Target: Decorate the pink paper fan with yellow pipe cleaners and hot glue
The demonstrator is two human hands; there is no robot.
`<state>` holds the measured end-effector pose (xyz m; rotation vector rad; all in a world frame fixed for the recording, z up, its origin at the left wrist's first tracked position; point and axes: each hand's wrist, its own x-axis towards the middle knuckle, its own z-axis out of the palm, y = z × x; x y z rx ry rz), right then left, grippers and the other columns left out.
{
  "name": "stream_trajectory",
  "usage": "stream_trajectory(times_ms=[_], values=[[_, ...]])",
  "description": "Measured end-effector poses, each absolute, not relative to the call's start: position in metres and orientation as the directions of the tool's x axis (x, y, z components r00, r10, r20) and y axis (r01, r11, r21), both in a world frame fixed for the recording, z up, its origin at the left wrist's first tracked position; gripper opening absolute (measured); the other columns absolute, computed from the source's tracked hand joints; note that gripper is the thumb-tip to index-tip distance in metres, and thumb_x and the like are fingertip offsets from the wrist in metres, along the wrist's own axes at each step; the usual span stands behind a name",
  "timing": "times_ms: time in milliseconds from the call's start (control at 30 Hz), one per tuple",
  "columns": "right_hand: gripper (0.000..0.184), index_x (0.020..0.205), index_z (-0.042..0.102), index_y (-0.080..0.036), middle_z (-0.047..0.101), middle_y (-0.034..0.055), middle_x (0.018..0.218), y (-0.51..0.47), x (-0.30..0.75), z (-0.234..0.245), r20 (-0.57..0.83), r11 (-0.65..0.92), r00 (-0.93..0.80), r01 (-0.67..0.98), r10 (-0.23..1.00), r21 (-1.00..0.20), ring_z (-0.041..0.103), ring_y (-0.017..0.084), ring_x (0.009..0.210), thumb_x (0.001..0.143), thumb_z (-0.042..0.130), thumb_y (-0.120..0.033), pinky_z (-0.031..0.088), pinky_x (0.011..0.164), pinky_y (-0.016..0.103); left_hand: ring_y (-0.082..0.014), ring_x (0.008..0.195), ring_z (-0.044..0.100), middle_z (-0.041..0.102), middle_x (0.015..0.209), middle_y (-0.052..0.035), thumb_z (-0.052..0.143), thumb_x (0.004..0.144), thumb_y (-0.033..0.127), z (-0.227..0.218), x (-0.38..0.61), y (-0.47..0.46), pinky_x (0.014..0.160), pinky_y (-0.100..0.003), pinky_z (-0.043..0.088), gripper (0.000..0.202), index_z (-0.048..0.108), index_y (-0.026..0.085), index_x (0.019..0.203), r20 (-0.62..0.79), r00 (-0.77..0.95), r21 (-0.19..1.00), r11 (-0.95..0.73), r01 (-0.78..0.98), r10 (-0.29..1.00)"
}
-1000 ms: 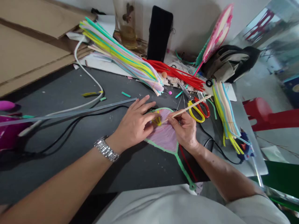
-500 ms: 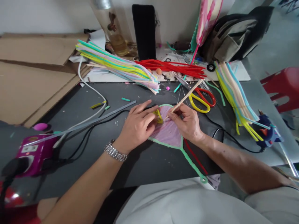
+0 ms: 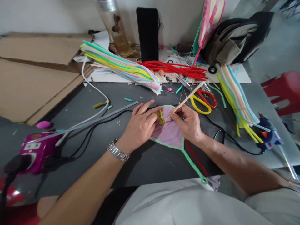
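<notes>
A small hand fan (image 3: pixel 167 132) with a purple face and a green pipe-cleaner rim lies flat on the dark table (image 3: pixel 140 162), its green handle pointing toward me. My left hand (image 3: pixel 140 125) rests on the fan's left side, fingers pinched on a small yellow pipe-cleaner piece (image 3: pixel 161 116). My right hand (image 3: pixel 188 123) is closed on a thin wooden stick (image 3: pixel 187 98), whose lower tip touches the fan beside the yellow piece.
Yellow-and-red scissors (image 3: pixel 202 101) lie just right of the stick. Bundles of pastel pipe cleaners (image 3: pixel 122 67), red ones (image 3: pixel 173 68) and another pastel bundle (image 3: pixel 236 97) ring the work. A glue gun (image 3: pixel 268 137) sits right, a pink power strip (image 3: pixel 35 150) left, cardboard (image 3: pixel 35 78) far left.
The view swung left and down between the earliest frame and now. Both hands have stayed on the fan; the stick has tilted a little more upright.
</notes>
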<state>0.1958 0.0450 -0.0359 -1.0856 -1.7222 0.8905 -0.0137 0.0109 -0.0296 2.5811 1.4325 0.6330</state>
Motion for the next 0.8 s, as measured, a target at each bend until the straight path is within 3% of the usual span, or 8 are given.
stream_trajectory(times_ms=[533, 800], values=[[0.014, 0.082, 0.067, -0.02, 0.07, -0.0008, 0.075, 0.0446, 0.1969, -0.0328, 0.28, 0.337, -0.217, 0.302, 0.935, -0.892, 0.062, 0.012, 0.065, 0.091, 0.069, -0.03, 0.052, 0.063, 0.025, -0.0322, 0.148, 0.047, 0.068, 0.143, -0.0064, 0.047, 0.098, 0.008, -0.0308, -0.014, 0.0108, 0.12, -0.062, 0.034, 0.023, 0.067, 0.02, 0.094, 0.304, 0.435, 0.376, -0.527, 0.763, 0.847], [0.02, 0.083, 0.067, -0.021, 0.07, 0.0005, 0.076, 0.0443, 0.1968, -0.0345, 0.275, 0.333, -0.216, 0.308, 0.937, -0.891, 0.063, 0.014, 0.067, 0.093, 0.069, -0.038, 0.053, 0.064, 0.028, -0.0301, 0.149, 0.045, 0.068, 0.143, -0.005, 0.047, 0.096, 0.007, -0.0333, -0.0137, 0.0111, 0.123, -0.061, 0.029, 0.025, 0.067, 0.022, 0.097, 0.283, 0.402, 0.413, -0.489, 0.768, 0.871]])
